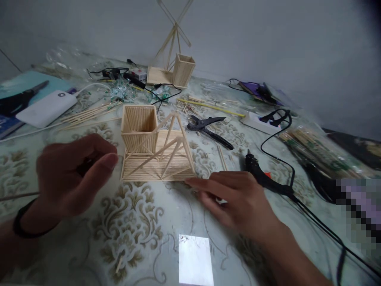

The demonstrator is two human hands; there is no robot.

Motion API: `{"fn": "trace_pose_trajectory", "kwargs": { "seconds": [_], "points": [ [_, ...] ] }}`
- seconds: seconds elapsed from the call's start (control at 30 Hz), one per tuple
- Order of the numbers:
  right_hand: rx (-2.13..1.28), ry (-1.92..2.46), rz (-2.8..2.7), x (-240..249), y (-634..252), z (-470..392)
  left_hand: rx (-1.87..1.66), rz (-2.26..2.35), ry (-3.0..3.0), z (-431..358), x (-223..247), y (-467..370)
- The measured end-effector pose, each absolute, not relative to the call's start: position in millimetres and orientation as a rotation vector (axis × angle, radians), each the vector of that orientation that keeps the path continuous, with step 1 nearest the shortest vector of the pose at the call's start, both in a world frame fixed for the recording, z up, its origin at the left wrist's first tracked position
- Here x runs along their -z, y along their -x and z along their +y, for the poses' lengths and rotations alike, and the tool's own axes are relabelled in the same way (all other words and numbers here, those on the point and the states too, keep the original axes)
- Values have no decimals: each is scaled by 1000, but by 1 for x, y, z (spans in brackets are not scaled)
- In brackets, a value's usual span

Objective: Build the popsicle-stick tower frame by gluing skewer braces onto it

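A small model made of wooden sticks (175,174) stands on the patterned tabletop, with a square stick box (139,139) at its back left and triangular stick frames on its base. My right hand (235,198) lies to the right, its index finger stretched out and touching the base's front right corner. My left hand (77,174) hovers left of the model, apart from it. Its fingers are curled, with thumb and index close together; whatever lies inside is hidden. A thin brown rod or cord (18,196) shows behind the left wrist.
Pliers (208,130) and a black glue gun (262,172) with its cable lie right of the model. Behind it stands a similar stick model with crossed blades (184,71). Loose sticks (89,113), a white power bank (47,107) and scissors (24,97) are at left.
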State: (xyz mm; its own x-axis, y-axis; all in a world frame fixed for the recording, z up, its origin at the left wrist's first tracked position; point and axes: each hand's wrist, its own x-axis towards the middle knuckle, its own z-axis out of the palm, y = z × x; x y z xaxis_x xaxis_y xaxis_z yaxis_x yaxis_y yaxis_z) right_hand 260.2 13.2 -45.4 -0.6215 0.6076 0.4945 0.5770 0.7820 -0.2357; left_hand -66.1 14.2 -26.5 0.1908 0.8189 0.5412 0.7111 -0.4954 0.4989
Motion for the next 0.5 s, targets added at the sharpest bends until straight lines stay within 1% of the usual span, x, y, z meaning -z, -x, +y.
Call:
{"fn": "trace_pose_trajectory", "kwargs": {
  "seconds": [0.07, 0.17, 0.37, 0.5],
  "points": [
    [56, 862, -2479, 53, -254, 12, -1218, 1430, -2391, 5, 32, 60],
    [122, 945, -2556, 64, -249, 11, -1200, 1242, -2518, -3, 37, 50],
    [118, 1180, -2585, 73, -244, 9, -1086, 985, -2622, 0, 30, 41],
    [44, 1307, -2616, 70, -246, 10, -1070, 998, -2564, 2, 38, 43]
  ]
}}
